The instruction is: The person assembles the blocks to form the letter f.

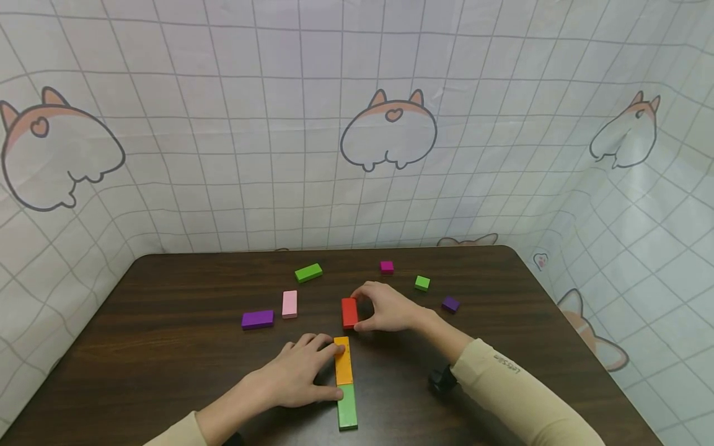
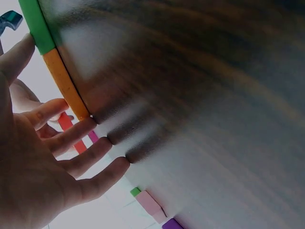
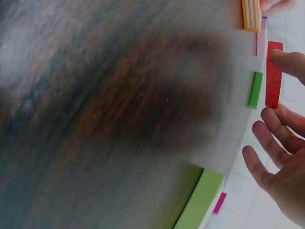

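My right hand (image 1: 387, 308) pinches a red block (image 1: 349, 314) between thumb and fingers; the right wrist view shows the thumb on one end and a fingertip at the other. Closer to me, an orange block (image 1: 343, 367) and a green block (image 1: 347, 410) lie end to end in a line. Beside them is my left hand (image 1: 298, 376), fingers spread and fairly straight. Its index finger touches the orange block and its thumb rests against the green one. In the left wrist view the other fingertips (image 2: 125, 163) reach down to the tabletop.
On the dark wooden table (image 1: 167, 328) lie a purple block (image 1: 258, 319), a pink block (image 1: 289, 304) and a bright green block (image 1: 308, 272) at left. Magenta (image 1: 387, 267), small green (image 1: 422, 283) and dark purple (image 1: 450, 304) blocks lie at right. A gridded curtain (image 1: 279, 155) hangs behind.
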`<state>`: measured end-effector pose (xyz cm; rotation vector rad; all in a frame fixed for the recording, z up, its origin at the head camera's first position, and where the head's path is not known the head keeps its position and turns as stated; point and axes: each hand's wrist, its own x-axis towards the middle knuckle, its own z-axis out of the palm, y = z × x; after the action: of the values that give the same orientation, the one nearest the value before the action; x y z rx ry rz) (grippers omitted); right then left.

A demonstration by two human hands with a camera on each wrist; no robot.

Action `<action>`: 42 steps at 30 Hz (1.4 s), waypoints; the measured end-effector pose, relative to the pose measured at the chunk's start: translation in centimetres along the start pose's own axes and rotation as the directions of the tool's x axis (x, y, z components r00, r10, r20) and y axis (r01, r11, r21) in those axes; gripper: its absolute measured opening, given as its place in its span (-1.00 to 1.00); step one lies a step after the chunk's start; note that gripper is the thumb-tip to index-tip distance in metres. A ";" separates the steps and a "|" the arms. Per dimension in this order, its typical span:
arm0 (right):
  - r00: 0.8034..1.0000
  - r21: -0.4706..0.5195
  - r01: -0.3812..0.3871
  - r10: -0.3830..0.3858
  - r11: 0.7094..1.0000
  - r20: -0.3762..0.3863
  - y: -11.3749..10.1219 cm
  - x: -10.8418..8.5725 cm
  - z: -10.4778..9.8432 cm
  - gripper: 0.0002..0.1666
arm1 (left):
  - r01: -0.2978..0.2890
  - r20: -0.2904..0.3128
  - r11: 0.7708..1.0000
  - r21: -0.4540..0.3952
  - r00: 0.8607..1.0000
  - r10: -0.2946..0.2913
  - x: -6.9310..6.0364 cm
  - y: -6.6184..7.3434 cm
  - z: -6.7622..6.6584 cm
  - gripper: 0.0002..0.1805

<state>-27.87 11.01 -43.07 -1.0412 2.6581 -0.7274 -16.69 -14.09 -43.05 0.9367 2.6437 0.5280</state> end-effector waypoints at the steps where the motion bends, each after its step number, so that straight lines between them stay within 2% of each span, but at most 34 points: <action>1: 1.000 -0.001 0.002 -0.002 1.000 0.002 0.0 0.1 0.1 -0.31 | 0.000 0.000 1.000 0.000 1.000 0.000 0.0 0.0 0.0 -0.15; 30: 0.999 0.005 -0.015 0.015 1.000 0.030 -1.3 0.4 1.7 -0.31 | -0.009 0.007 1.000 0.002 1.000 0.009 -0.3 0.0 0.0 -0.16; 42: 0.998 0.031 -0.014 0.012 0.999 0.054 -1.5 0.5 1.7 -0.33 | -0.012 0.004 1.000 0.014 1.000 0.011 -0.3 -0.1 0.1 -0.15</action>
<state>-26.75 9.09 -43.79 -1.0196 2.5966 -0.7259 -16.51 -14.28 -43.09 0.9566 2.6430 0.5102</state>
